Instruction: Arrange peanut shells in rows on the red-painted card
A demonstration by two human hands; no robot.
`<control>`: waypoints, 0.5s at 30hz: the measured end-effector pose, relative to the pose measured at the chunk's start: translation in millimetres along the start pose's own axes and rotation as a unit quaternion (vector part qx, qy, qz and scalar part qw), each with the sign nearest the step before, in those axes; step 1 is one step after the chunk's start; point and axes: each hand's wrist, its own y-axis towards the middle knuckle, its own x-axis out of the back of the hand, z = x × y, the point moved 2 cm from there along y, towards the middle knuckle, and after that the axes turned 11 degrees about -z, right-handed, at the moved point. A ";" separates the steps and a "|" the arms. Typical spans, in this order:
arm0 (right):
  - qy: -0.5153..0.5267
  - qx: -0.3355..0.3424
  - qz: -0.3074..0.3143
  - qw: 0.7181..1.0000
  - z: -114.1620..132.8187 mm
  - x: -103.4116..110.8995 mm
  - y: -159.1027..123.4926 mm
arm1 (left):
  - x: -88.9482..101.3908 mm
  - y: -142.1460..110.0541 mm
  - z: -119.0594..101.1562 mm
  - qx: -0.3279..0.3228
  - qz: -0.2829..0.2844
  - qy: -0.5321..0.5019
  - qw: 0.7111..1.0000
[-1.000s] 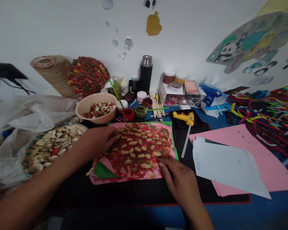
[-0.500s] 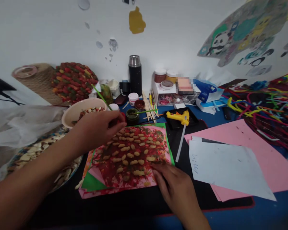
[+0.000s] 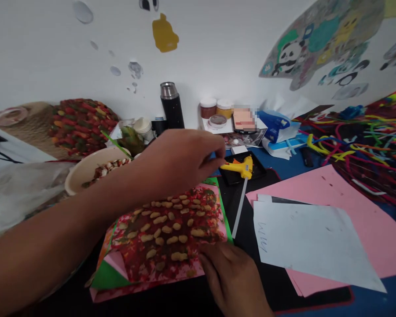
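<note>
My left hand reaches across from the left, above the far edge of a painted sheet. Its fingers curl down and the thumb sits apart from them, its tip by the end of a yellow glue gun; nothing shows between them. My right hand rests on the sheet's lower right edge, fingers laid on the paper and thumb apart. The pink sheet, smeared with red and dark paint, carries several unshelled peanuts. Its lower left corner folds up over green paper. My left hand hides the paint jars and sticks behind.
A glue stick juts from the glue gun over a black tray. White paper lies on pink paper at right, below tangled pipe cleaners. At the back stand a thermos, a bowl and a twine spool.
My left hand has moved right, from beside the paint jars to the glue gun, and now covers the jars. My right hand stays on the sheet. The whole view has shifted.
</note>
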 end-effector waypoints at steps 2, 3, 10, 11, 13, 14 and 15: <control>0.000 0.007 0.008 1.000 0.0 0.5 0.5 | -8.6 8.8 0.6 -0.031 0.043 0.019 0.998; 0.000 0.010 0.010 1.000 -0.1 0.6 0.5 | -15.1 17.5 5.8 -0.040 0.057 0.037 0.997; 0.010 -0.005 0.005 1.000 -0.9 -2.4 -2.2 | -77.2 83.9 31.7 -0.070 0.204 0.143 0.966; 0.012 -0.007 0.000 1.000 -1.0 -2.7 -2.4 | -85.4 88.5 29.3 -0.073 0.223 0.149 0.961; 0.017 -0.008 -0.005 1.000 -1.2 -2.9 -2.7 | -100.8 94.9 24.5 -0.073 0.261 0.154 0.950; 0.020 -0.009 -0.005 1.000 -1.3 -2.8 -2.9 | -108.0 97.3 23.0 -0.072 0.276 0.154 0.946; 0.022 -0.009 -0.004 1.000 -1.4 -2.7 -3.0 | -114.7 99.3 22.2 -0.072 0.287 0.155 0.943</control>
